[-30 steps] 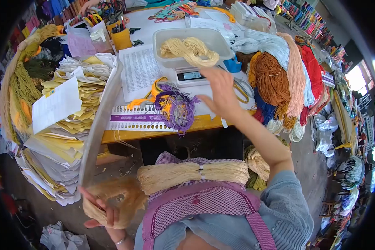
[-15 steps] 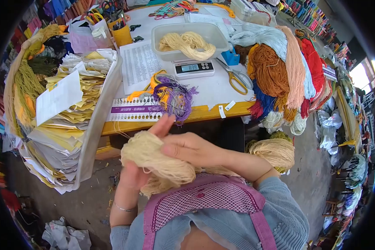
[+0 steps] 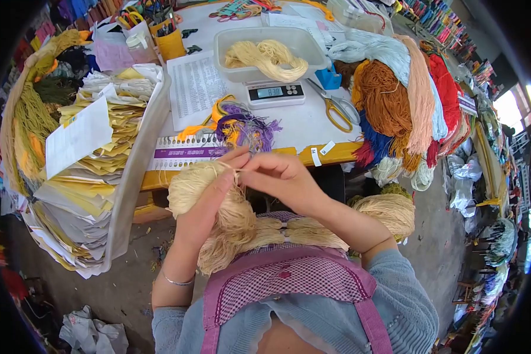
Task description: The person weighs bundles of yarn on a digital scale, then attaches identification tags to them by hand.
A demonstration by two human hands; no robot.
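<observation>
Over my lap, my left hand (image 3: 209, 203) is wrapped round a thick cream yarn skein (image 3: 189, 183), which bunches and hangs below the fingers. Close beside it, my right hand (image 3: 286, 180) pinches a thin strand of the same yarn near the left fingertips. More cream yarn (image 3: 301, 232) stretches across my lap against the apron, toward a larger cream bundle (image 3: 386, 213) on the right. Just beyond my fingers, a tangle of purple and orange yarn (image 3: 245, 127) lies on the table edge.
A clear plastic tub (image 3: 318, 59) holding cream yarn (image 3: 265, 59) stands on a digital scale (image 3: 275, 93). Scissors (image 3: 339, 112) lie to its right, near heaped coloured skeins (image 3: 386, 94). At left is a bin (image 3: 133, 171) of paper packets. A purple-striped punched card (image 3: 183, 152) lies along the table edge.
My left hand has come up over the skein and closed round it. My right hand has shifted off the skein's side to pinch a strand. More yarn shows across my lap.
</observation>
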